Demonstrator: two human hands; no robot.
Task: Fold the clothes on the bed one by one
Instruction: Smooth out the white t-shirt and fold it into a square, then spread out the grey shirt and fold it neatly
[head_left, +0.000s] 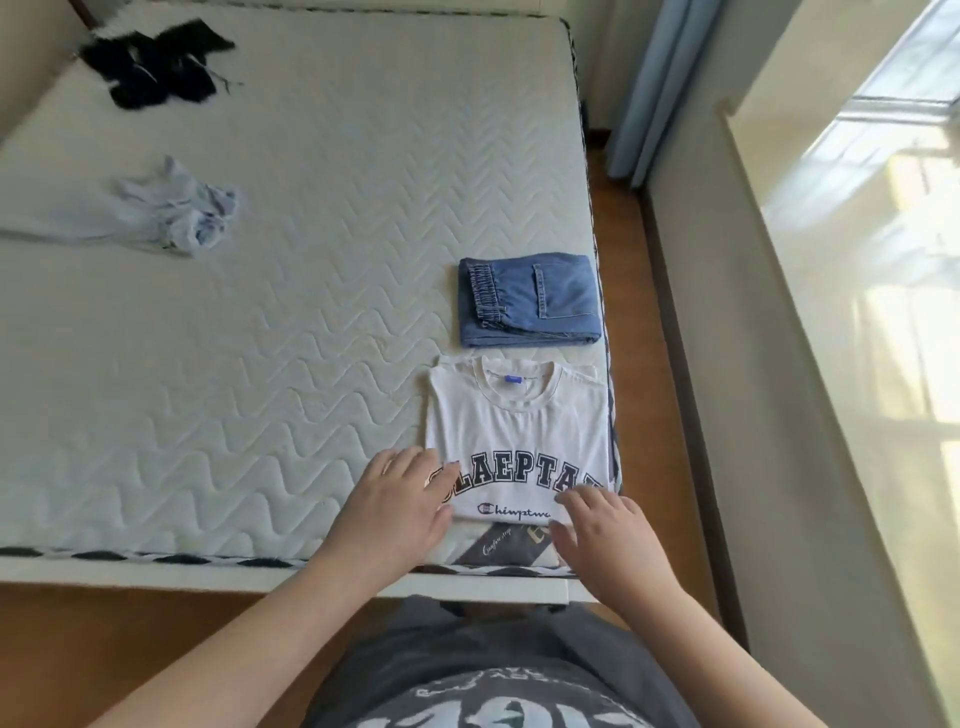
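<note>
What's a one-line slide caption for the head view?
Both hands, left hand and right hand, flat on the folded white T-shirt, beside folded jeans; two garments unfolded.

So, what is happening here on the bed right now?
A person is folding clothes on the mattress. Both hands, left hand and right hand, lie with fairly straight fingers on the near edge of a folded white T-shirt. Folded jeans lie just beyond it. A pale blue garment and a black garment lie crumpled farther away, not yet folded.
</note>
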